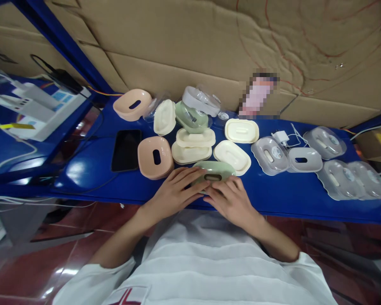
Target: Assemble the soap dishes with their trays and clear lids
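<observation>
A pale green oval soap-dish part [214, 170] lies at the near edge of the blue shelf [288, 192]. My left hand [174, 192] rests on its left side, fingers stretched over the top. My right hand [231, 201] covers its right front, fingers curled against it. Both hands hold the part down. Its slot shows between the fingertips.
Cream parts [231, 156], pink parts [155, 156], a green and grey pair [193, 112] and several clear lids [269, 154] crowd the shelf. A black phone [126, 149] lies at left, a white charger [281, 136] at right. Cardboard stands behind; a white device [34, 110] sits far left.
</observation>
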The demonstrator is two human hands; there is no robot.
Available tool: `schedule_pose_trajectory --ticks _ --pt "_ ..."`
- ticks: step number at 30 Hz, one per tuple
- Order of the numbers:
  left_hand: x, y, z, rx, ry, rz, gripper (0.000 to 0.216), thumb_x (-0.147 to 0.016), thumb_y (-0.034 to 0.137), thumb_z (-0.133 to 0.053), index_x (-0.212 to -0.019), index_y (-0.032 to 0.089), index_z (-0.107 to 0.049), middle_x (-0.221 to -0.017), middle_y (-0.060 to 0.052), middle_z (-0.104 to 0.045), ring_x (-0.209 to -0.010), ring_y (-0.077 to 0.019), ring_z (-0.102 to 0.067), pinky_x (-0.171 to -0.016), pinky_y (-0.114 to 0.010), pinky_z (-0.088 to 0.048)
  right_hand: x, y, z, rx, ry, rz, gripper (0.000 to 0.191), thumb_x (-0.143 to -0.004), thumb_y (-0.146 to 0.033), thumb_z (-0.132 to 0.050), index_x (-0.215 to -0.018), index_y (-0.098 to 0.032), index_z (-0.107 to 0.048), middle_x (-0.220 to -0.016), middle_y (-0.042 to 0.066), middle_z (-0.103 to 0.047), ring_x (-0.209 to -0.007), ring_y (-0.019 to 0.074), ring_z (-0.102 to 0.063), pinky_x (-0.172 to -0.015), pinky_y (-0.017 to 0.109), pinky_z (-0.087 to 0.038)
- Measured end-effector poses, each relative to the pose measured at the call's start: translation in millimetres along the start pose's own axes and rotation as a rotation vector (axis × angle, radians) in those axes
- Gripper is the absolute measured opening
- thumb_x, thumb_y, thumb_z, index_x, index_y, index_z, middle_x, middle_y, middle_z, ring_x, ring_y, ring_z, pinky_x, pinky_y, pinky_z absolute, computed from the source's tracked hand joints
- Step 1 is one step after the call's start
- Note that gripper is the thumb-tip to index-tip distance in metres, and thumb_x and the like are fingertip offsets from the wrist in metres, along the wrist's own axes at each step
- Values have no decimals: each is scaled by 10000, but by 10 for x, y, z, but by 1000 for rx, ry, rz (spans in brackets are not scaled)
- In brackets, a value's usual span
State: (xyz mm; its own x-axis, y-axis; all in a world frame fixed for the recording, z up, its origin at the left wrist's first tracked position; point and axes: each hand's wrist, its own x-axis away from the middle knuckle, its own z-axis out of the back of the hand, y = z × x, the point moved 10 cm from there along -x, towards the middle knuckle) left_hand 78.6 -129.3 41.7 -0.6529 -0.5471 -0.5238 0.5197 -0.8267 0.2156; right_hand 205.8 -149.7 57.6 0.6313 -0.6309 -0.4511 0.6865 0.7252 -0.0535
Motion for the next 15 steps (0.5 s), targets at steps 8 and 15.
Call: schedule_pose_trajectory --ticks 8,15 --pt "-19 5 -128 117 -100 -35 332 -1086 214 -678 -1418 209 -701 -1515 -115 -695 -1504 -291 -599 -1227 -476 -546 449 319 -26 -69 -93 -85 366 -1090 -254 -661 -1455 -269 -677 -1459 73 -744 -1419 253 -665 -1276 522 -441" --pt "-7 -6 -176 109 -113 -33 320 -1107 226 -644 -1424 192 -678 -1551 -120 -665 -1540 -297 -560 -1225 -490 -558 454 349 -67 -178 -66 -119 349 -1083 -241 -652 -1431 -223 -679 -1471 120 -728 -1433 270 -654 -1224 530 -520"
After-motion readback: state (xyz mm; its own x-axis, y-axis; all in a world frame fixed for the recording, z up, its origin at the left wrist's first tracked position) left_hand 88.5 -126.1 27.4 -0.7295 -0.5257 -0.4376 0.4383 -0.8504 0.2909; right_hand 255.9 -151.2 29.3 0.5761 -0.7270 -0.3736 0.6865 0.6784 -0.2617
